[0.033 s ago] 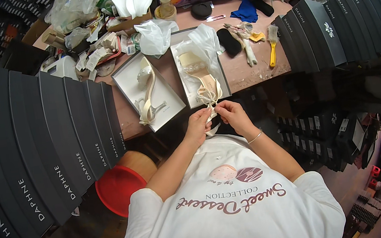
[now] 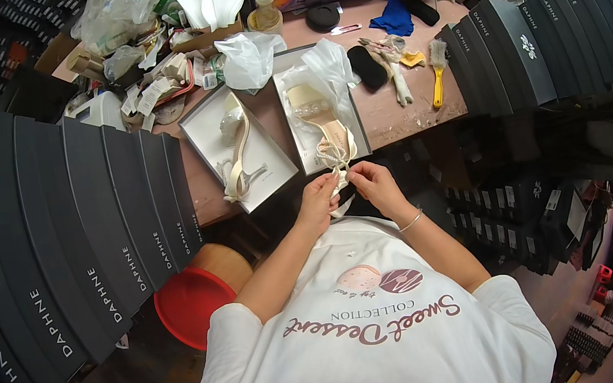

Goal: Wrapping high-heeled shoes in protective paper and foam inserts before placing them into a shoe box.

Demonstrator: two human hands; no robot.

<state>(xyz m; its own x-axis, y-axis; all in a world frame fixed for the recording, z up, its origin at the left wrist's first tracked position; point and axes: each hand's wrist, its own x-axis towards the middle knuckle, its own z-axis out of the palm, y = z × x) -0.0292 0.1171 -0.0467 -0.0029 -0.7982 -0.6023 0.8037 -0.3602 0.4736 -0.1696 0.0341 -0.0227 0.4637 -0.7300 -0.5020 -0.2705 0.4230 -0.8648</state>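
A cream high-heeled sandal [image 2: 334,126] with a beaded toe strap lies in the open shoe box [image 2: 365,132] at the table's front edge. Its pale ribbon strap [image 2: 338,184] runs over the near rim toward me. My left hand [image 2: 318,204] is closed, pinching the ribbon strap. Close beside it, my right hand [image 2: 376,188] pinches the same strap near the sandal's heel end, fingertips almost meeting the left ones. The matching sandal [image 2: 238,146] lies on its side in the white-lined box lid [image 2: 272,184] to the left.
Stacks of dark shoe boxes stand at left [image 2: 53,227] and right [image 2: 507,57]. On the pink table [image 2: 422,119] lie a yellow-handled brush [image 2: 438,83], a black pad [image 2: 367,68], a blue cloth [image 2: 393,18] and a plastic bag [image 2: 249,60]. A red stool [image 2: 193,305] stands at lower left.
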